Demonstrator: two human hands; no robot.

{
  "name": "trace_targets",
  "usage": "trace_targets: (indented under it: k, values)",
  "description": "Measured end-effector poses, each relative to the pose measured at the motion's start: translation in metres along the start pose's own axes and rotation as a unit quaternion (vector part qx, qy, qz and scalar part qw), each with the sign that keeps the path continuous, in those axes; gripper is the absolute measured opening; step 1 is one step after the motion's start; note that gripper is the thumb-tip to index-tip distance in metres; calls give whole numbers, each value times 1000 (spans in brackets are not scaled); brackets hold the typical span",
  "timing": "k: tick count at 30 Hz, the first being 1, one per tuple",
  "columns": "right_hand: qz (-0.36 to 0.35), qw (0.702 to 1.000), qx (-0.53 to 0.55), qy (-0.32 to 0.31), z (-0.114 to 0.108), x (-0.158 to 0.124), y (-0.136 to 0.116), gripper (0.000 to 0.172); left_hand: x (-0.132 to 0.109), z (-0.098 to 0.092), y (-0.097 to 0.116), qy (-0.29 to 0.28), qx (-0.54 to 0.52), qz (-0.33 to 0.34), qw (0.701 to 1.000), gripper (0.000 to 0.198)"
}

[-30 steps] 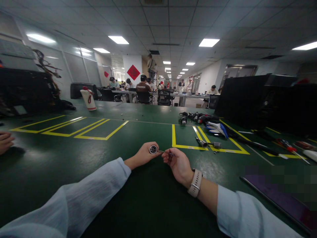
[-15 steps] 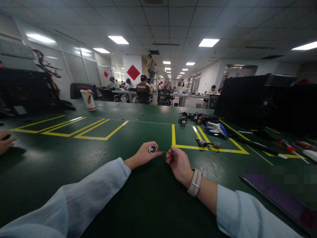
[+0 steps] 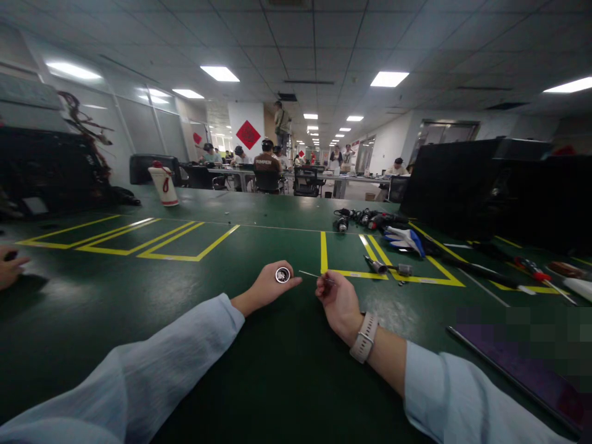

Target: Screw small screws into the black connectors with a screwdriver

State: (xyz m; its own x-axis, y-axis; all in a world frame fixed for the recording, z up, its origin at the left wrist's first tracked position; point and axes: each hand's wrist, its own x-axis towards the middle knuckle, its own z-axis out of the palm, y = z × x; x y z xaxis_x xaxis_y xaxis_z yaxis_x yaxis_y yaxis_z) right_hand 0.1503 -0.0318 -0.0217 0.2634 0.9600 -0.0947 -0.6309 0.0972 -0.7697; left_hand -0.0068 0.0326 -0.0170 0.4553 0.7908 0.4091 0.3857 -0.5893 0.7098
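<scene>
My left hand (image 3: 268,288) is wrapped round a small round metal cylinder (image 3: 282,275), its open end facing me and showing dark parts inside. In my right hand (image 3: 339,302), the fingers pinch a thin metal rod (image 3: 309,273) that points left toward the cylinder. A short gap lies between the rod's tip and the cylinder. Both hands are above the green table (image 3: 259,370), near its middle. What kind of tool the rod is, I cannot make out.
Metal cylindrical parts (image 3: 377,266) lie inside yellow tape at the right. Behind them are a blue-and-white glove (image 3: 404,240) and dark corded parts (image 3: 342,223). A red-handled screwdriver (image 3: 536,271) and a flat dark device (image 3: 513,376) lie far right. Another person's hand (image 3: 10,266) rests at the left edge.
My right hand has shifted slightly right and up, drawing the rod's tip away from my left hand. The cylinder has moved a little left and up.
</scene>
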Motion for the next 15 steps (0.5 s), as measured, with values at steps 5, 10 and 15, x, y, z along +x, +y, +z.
trace_targets:
  k: [5, 10, 15]
  values:
    - [-158, 951, -244, -101, 2, -12, 1, 10, -1, 0, 2, -86, 62, 60, 993, 28]
    - [-307, 803, -475, -184, 4, -22, 4, 24, -4, 5, 7, -172, 6, 115, 978, 49]
    - [-337, 736, -560, -177, 2, -18, 5, 30, -5, 9, 6, -185, 1, 122, 975, 59]
